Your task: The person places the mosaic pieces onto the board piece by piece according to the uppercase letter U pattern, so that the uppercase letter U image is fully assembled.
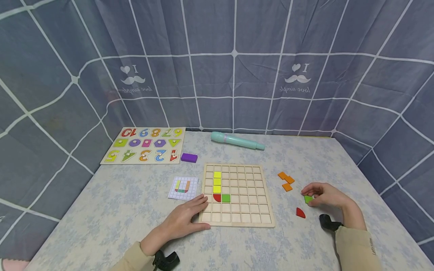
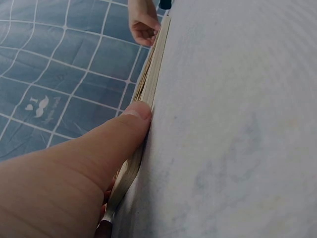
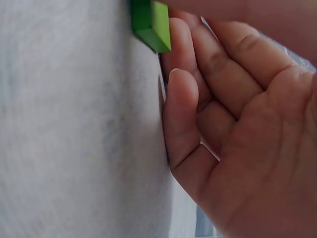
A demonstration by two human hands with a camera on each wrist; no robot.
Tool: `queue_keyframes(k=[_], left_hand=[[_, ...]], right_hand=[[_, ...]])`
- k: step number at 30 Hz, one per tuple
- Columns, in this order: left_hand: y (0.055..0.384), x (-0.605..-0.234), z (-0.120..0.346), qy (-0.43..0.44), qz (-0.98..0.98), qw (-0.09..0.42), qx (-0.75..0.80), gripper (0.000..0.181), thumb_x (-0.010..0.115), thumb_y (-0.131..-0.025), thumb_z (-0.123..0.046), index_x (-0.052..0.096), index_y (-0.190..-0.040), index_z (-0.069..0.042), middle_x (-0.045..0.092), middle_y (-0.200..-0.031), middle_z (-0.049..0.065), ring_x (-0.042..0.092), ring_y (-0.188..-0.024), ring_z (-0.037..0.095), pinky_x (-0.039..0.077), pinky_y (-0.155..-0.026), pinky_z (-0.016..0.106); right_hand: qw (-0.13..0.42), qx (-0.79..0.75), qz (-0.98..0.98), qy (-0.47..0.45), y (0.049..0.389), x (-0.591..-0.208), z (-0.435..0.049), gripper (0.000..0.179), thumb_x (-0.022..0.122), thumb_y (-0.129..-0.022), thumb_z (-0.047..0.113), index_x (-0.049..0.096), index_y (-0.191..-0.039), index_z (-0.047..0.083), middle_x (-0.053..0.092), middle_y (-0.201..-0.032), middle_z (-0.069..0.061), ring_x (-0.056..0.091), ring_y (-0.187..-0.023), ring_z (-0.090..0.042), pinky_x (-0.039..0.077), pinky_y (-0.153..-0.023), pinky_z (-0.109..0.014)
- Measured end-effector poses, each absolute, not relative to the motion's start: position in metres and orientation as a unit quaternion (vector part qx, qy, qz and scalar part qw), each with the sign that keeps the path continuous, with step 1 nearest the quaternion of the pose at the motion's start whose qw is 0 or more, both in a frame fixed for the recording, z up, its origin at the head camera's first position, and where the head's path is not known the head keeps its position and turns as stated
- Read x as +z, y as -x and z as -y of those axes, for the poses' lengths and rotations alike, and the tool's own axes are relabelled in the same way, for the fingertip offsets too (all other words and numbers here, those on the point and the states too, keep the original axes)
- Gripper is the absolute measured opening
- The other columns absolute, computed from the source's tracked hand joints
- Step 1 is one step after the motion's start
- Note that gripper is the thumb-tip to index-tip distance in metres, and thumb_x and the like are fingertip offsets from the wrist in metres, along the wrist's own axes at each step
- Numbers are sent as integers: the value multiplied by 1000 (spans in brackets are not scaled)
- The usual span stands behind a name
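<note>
- Your right hand (image 1: 325,195) rests on the bench with its fingers curled, pinching a small green block (image 1: 308,199) at the fingertips; the right wrist view shows that block (image 3: 151,25) as a flat, sharp-edged painted piece with glossy faces, its lower edge against the cloth
- Just beside that hand lies a red quarter-round piece (image 1: 300,213), flat on the cloth, and a little further off a cluster of orange square tiles (image 1: 286,180) touching corner to corner
- Your left hand (image 1: 188,218) lies flat with its fingers straight and spread, pressed on the near left corner of the wooden grid board (image 1: 251,195); the left wrist view shows the thumb (image 2: 133,124) lying along the board's pale, layered edge
- The board is a square of light, unfinished wood cut into small square cells; in it sit three yellow squares (image 1: 217,181) in a column, with a red quarter-round (image 1: 217,197) and a green square (image 1: 226,198) side by side below
- A gridded paper pattern card (image 1: 183,188) lies just left of the board
- Further back lie a purple rectangular block (image 1: 189,157), a wooden number and shape puzzle (image 1: 147,145) and a smooth mint-green plastic pen (image 1: 235,140)
- The bench (image 1: 118,210) wears a pale, faintly flowered cloth
</note>
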State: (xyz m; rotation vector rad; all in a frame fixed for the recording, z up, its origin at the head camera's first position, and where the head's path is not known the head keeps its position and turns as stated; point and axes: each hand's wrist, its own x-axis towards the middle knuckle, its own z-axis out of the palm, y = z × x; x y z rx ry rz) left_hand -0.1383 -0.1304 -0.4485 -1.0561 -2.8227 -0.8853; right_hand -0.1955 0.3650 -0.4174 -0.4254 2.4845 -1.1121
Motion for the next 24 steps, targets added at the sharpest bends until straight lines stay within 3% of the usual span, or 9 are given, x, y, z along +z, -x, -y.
queue_keyframes(k=[11, 24], left_hand=[[138, -449, 131, 338, 898, 3, -282, 73, 65, -82, -53, 54, -132, -1, 44, -142, 10, 34, -135, 22, 35, -105, 42], [139, -448, 131, 336, 899, 0, -281, 74, 64, -82, -54, 53, -133, -2, 44, -143, 9, 33, -135, 21, 36, -105, 41]], right_hand=[[177, -402, -886, 148, 196, -417, -362, 32, 74, -78, 6, 62, -106, -5, 64, -102, -14, 58, -85, -11, 49, -75, -22], [166, -411, -889, 115, 196, -416, -357, 36, 74, -79, 8, 60, -108, -8, 64, -100, -12, 58, -86, -17, 51, -73, -22]])
